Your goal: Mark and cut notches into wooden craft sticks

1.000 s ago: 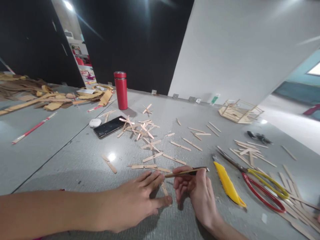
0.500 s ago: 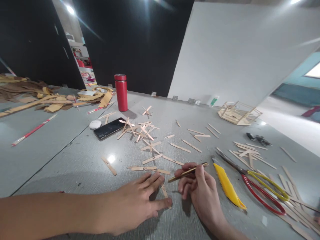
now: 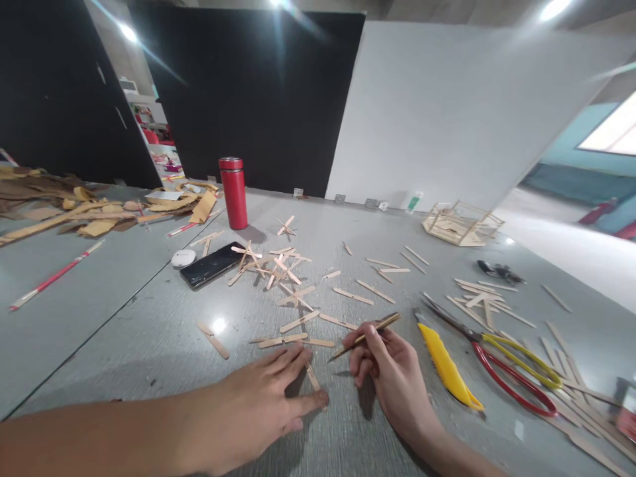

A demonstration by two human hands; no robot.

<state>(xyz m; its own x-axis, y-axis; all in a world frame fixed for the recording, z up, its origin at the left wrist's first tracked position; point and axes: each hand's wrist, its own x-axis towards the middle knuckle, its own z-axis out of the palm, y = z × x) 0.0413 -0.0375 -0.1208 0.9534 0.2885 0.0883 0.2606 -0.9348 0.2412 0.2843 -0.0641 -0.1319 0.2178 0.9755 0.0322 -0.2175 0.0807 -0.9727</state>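
Note:
My left hand (image 3: 263, 397) lies flat on the grey table, fingers spread, pressing on a short wooden stick (image 3: 313, 377) that shows between the index finger and thumb. My right hand (image 3: 392, 377) is closed on a thin pencil-like tool (image 3: 365, 336), held like a pen; its tip points down-left toward the stick and hovers just right of my left fingertips. More flat wooden sticks (image 3: 298, 322) lie just beyond both hands.
A yellow plastic tool (image 3: 447, 371) and red-and-yellow scissors (image 3: 511, 368) lie right of my right hand. Further off are a black phone (image 3: 211, 265), a red flask (image 3: 234, 192), a white earbud case (image 3: 183, 258), a stick frame model (image 3: 460, 225) and cardboard scraps (image 3: 74, 205).
My right hand has tilted the tool tip down toward the stick under my left hand. The view has shifted slightly; my left hand stays pressed flat.

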